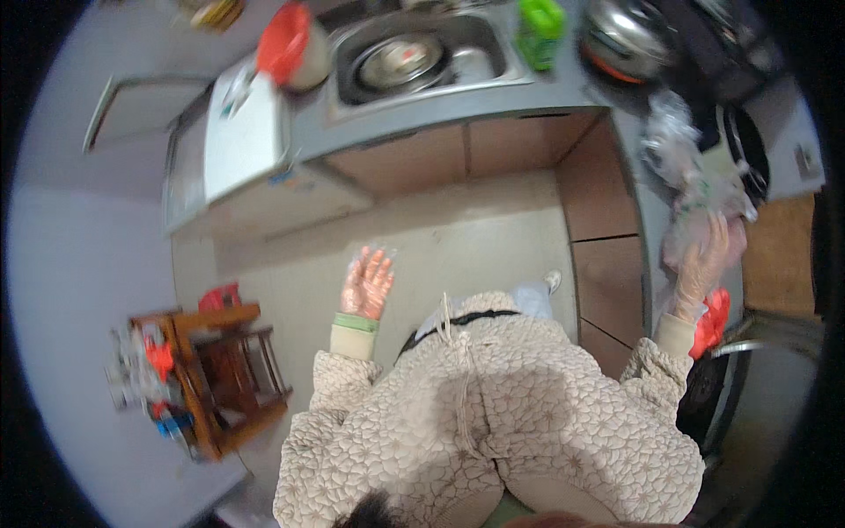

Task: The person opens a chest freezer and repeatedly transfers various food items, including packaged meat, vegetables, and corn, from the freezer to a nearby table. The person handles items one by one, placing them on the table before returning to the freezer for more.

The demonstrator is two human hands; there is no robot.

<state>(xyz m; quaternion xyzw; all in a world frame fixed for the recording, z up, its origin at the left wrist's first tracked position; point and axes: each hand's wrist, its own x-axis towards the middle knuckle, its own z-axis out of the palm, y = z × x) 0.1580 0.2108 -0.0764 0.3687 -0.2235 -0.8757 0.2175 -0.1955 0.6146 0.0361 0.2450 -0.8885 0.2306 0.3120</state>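
My left hand [368, 284], in a clear plastic glove, is held out over the floor with its palm up and fingers apart. It holds nothing. Also gloved in clear plastic, my right hand [703, 264] lies against a plastic bag with pinkish contents [683, 241] on the right-hand counter. Blur hides whether its fingers grip the bag. Just beyond is a crumpled clear plastic bag [670, 135]. A red plastic bag [711, 323] sits beside my right wrist.
A steel sink [422, 96] holds metal basins [403, 59]. A green bottle [540, 33] and a lidded metal pot [624, 39] stand to its right. Left of it are a bucket with a red bag [290, 46] and a white appliance [244, 138]. Wooden stools [231, 369] occupy the floor lower left.
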